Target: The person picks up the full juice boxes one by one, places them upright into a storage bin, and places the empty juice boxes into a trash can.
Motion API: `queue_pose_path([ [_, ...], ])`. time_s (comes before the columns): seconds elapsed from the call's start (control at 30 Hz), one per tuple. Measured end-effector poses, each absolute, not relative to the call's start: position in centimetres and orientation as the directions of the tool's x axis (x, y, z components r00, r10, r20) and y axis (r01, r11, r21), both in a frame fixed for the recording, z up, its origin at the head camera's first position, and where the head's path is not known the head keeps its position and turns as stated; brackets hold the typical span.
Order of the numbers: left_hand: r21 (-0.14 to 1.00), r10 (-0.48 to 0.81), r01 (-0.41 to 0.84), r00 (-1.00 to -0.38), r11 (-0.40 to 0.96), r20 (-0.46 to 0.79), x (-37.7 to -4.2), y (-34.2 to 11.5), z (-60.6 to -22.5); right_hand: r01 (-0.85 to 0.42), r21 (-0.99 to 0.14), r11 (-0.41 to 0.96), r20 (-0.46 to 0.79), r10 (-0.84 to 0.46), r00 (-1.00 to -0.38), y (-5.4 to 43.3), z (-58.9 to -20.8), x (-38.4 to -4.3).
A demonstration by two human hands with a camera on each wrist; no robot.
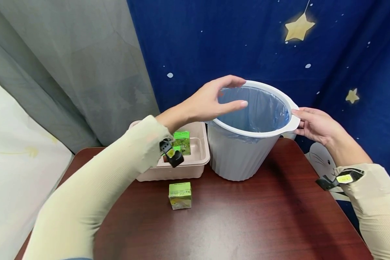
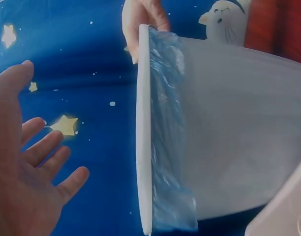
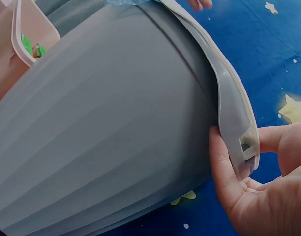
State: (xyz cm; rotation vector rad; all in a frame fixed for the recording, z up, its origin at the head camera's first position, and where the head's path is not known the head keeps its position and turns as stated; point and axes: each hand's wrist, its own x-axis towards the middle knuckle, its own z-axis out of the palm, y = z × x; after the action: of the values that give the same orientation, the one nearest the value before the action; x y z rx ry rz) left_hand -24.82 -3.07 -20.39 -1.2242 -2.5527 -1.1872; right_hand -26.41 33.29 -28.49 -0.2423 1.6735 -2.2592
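Note:
A grey ribbed trash can (image 1: 240, 159) with a white rim (image 1: 284, 98) stands upright on the table. A thin bluish plastic bag (image 1: 260, 108) lines it and folds out under the rim. My right hand (image 1: 318, 124) pinches the tab on the rim's right side, thumb on top and fingers beneath, as the right wrist view also shows. Over the rim's left side hovers my left hand (image 1: 208, 99), thumb and fingers apart and holding nothing. In the left wrist view its spread fingers (image 2: 45, 149) are separated from the rim (image 2: 144, 137).
Left of the can sits a pale pink plastic basin (image 1: 172, 174) with green packages (image 1: 183, 141) inside, partly hidden by my left arm. In front of it a small green box (image 1: 180, 196) rests on the dark red table (image 1: 247, 220). A blue star-patterned curtain (image 1: 214, 39) hangs behind.

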Motion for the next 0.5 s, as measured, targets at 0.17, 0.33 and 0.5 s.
queue_pose_path([
  [0.17, 0.609, 0.659, 0.702, -0.66, 0.369, 0.361, -23.3, -5.5, -21.0, 0.149, -0.953, -0.264, -0.048, -0.353, -0.934, 33.4, -28.6, -26.6],
  [0.33, 0.617, 0.665, 0.694, -0.662, 0.37, 0.345, -21.9, -7.6, -21.9, 0.154, -0.95, -0.271, -0.05, -0.355, -0.933, 33.5, -28.6, -26.6],
  [0.5, 0.621, 0.674, 0.693, -0.658, 0.366, 0.337, -20.2, -9.8, -22.9, 0.149, -0.951, -0.27, -0.043, -0.362, -0.931, 33.3, -28.6, -26.6],
])
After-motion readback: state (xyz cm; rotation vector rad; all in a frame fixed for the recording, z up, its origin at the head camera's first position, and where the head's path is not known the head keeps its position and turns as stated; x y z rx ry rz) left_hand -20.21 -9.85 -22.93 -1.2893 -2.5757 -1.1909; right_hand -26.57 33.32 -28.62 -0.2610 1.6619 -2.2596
